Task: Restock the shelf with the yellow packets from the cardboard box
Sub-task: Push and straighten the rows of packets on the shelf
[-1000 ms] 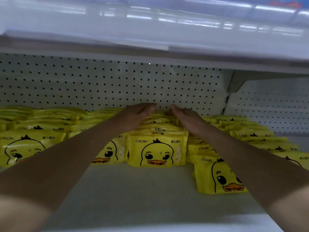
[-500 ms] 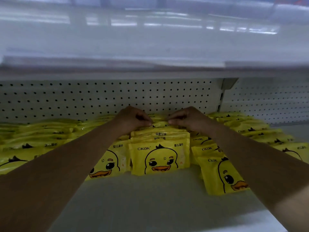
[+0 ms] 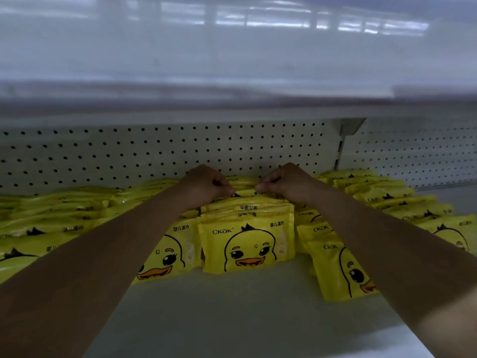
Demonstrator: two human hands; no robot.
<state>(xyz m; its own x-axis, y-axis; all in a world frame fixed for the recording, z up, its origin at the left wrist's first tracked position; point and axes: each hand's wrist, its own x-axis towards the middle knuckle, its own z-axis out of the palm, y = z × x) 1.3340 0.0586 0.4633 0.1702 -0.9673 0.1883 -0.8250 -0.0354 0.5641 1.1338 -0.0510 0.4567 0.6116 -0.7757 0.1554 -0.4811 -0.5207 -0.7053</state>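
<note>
Rows of yellow packets printed with a duck face stand on the white shelf. In the middle row, the front packet faces me upright with several more lined up behind it. My left hand and my right hand both reach to the back of this row, near the pegboard. Each hand's fingers are curled and pinch the top edge of a rear yellow packet. The cardboard box is out of view.
More yellow packets fill the shelf to the left and right; one leans at the front right. A white pegboard back wall and an upper shelf close in the space. Bare shelf lies in front.
My hands went from lying flat over the back of the row to curled, pinching the rear packets' top edges. The view has dropped and moved closer.
</note>
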